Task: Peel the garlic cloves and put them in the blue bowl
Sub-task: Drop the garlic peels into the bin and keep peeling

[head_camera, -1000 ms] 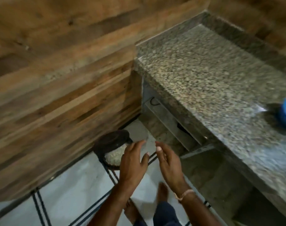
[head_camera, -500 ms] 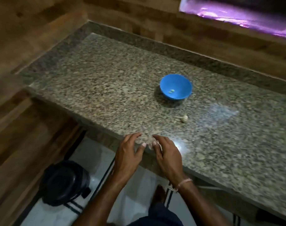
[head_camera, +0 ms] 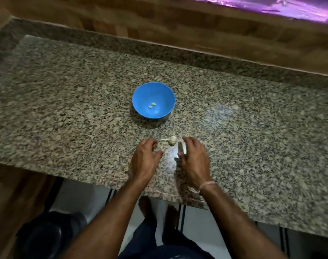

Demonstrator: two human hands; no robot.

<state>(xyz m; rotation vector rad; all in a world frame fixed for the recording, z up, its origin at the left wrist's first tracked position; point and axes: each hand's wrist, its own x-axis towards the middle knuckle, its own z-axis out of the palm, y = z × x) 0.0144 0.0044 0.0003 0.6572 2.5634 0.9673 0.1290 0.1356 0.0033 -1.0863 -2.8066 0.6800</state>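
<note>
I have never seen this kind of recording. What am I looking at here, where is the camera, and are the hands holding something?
No machine is here: a person works with two bare hands. The camera sits on the person's head and looks forward and down, so the arms enter from the bottom edge. The surface is a speckled granite counter. On it stands a round blue plastic bowl with two small pale peeled garlic cloves inside. Nearer to the person lies a small whitish garlic bulb with a thin stem. The left hand and the right hand are on either side of it, fingers relaxed. Neither hand holds anything. A dark round object stands on the floor below.
</note>
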